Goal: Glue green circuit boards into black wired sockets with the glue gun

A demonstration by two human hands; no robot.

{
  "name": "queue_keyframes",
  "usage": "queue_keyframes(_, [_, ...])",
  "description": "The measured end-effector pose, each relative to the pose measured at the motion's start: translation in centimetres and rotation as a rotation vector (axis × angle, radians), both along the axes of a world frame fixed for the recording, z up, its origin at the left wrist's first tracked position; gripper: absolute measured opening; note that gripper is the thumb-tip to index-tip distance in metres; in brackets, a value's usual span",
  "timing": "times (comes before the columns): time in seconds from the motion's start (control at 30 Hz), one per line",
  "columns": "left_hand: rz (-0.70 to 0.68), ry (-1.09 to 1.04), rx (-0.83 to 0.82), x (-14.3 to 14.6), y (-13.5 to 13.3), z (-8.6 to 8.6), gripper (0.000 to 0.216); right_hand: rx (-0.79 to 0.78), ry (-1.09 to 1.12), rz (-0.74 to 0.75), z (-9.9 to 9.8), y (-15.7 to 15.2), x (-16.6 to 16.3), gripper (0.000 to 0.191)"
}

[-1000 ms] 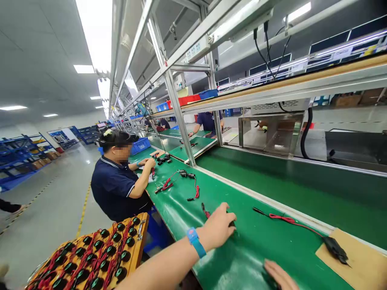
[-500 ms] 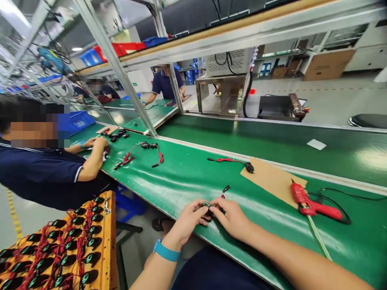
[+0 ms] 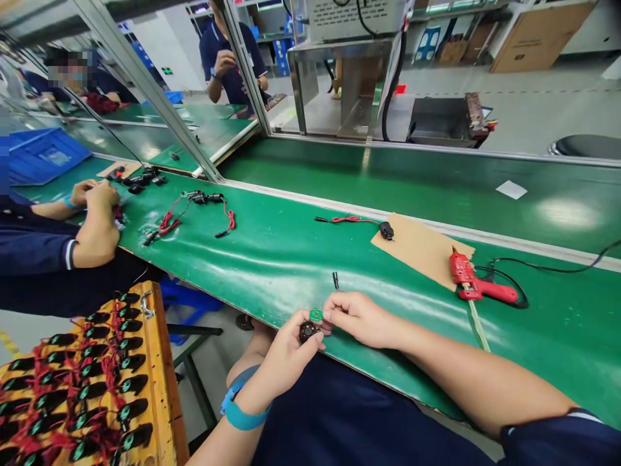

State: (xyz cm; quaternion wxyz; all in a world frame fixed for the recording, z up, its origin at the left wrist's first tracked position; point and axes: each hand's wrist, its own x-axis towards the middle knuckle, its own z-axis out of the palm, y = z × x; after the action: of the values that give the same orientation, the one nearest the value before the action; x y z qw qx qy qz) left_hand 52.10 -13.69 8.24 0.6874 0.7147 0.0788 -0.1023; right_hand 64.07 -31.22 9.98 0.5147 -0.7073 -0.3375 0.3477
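Observation:
My left hand [image 3: 291,353] has its fingers closed around a small round black housing [image 3: 308,332], its open side facing up. Just above the housing is a small green circuit board [image 3: 316,315], pinched at its edge by the fingertips of my right hand [image 3: 356,317]. Board and housing are apart. Beyond my right knuckles a black cable connector [image 3: 336,280] sticks out over the green mat; the rest of its cable is hidden by the hand.
A red glue gun [image 3: 478,281] lies at right by a cardboard sheet [image 3: 420,249], with a finished-looking black part [image 3: 387,230] on the sheet's corner. Wired parts [image 3: 204,197] lie farther left. A wooden tray [image 3: 162,362] of similar units stands at lower left. A co-worker's arm [image 3: 97,226] rests on the bench.
The green board now shows lifted apart from the black housing, whose open face has turned up toward me. My view has tilted down and shifted right.

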Motion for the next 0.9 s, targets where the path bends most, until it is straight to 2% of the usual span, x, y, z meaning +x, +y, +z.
queue_keyframes(0.2, [0.055, -0.099, 0.166, -1.0, -0.6, -0.6, 0.022, -0.024, 0.036, 0.057, 0.0, -0.2, 0.1, 0.024])
queue_keyframes(0.3, [0.041, -0.094, 0.181, -1.6, -0.6, -0.8, 0.026, -0.026, 0.022, 0.063, 0.0, -0.2, -0.1, 0.022])
queue_keyframes(0.43, [0.051, -0.050, 0.142, -1.9, -0.5, -1.0, 0.019, -0.036, 0.014, 0.048, -0.3, 0.0, -0.4, 0.024])
queue_keyframes(0.57, [0.054, -0.015, -0.035, -1.8, -0.6, -1.0, 0.021, -0.032, 0.032, 0.082, -0.4, 0.0, -0.7, 0.025])
queue_keyframes(0.67, [0.074, 0.018, -0.191, -1.6, -0.5, -0.8, 0.031, -0.011, 0.073, 0.149, -0.3, -0.2, -0.4, 0.027])
queue_keyframes(0.77, [0.083, 0.080, -0.384, -1.6, -0.6, -0.5, 0.032, 0.071, 0.069, 0.182, -0.5, -0.4, 0.2, 0.033])
queue_keyframes(0.9, [-0.011, 0.164, -0.625, -1.3, -1.3, 0.4, 0.034, 0.257, -0.097, 0.126, -1.4, 0.4, 0.4, 0.042])
